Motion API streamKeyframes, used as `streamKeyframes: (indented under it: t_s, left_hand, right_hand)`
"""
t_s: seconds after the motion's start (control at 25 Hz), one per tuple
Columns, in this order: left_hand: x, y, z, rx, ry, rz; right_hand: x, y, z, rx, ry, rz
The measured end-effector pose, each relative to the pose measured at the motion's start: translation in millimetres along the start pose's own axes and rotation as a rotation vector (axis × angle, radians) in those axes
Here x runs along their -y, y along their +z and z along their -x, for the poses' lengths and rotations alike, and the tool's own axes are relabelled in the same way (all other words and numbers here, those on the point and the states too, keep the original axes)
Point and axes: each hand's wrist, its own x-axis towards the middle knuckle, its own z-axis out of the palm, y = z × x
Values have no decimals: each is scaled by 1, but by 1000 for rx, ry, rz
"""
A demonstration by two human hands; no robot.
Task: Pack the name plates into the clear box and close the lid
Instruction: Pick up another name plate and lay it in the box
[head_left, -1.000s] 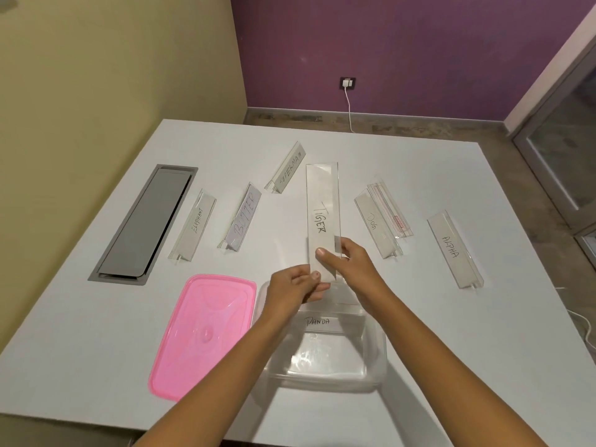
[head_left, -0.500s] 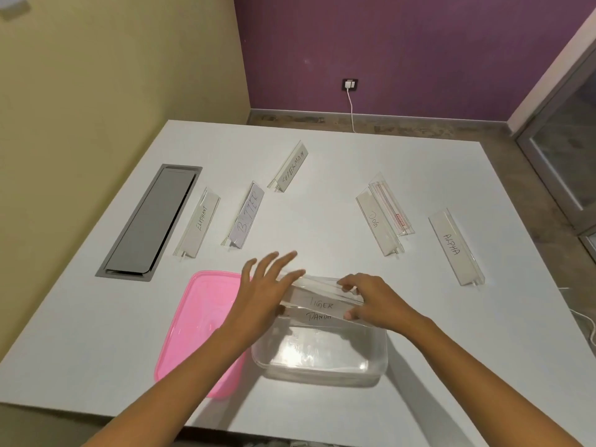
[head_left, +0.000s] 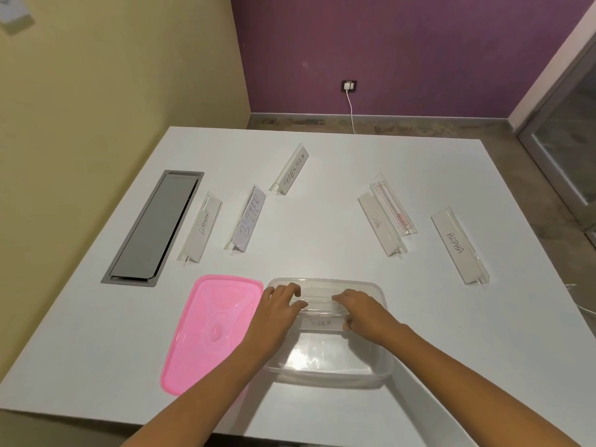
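Held the TIGER name plate [head_left: 322, 321] at both ends, left hand [head_left: 277, 312] and right hand [head_left: 366, 312] curled on it, inside the clear box [head_left: 385, 366]. Risked jamming crooked against the far wall if released unevenly.

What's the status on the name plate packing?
Left hand and right hand both on TIGER plate, inside clear box. Pink lid off. Six plates left on table. Nothing blocking.

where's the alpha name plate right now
In the head view the ALPHA name plate lies far right on the white table, right of the DOG plate.
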Motion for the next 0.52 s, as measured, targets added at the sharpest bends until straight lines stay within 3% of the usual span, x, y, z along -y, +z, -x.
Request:
streamKeyframes:
  t_s: [0.36, 0.52]
  left_hand:
    - [-4, 7, -3, 45, -55, 98]
    - [-5, 12, -8, 161, -173, 185]
  right_hand:
    - [3, 14, 11, -163, -47, 136]
    - [8, -7, 15, -437, -256, 82]
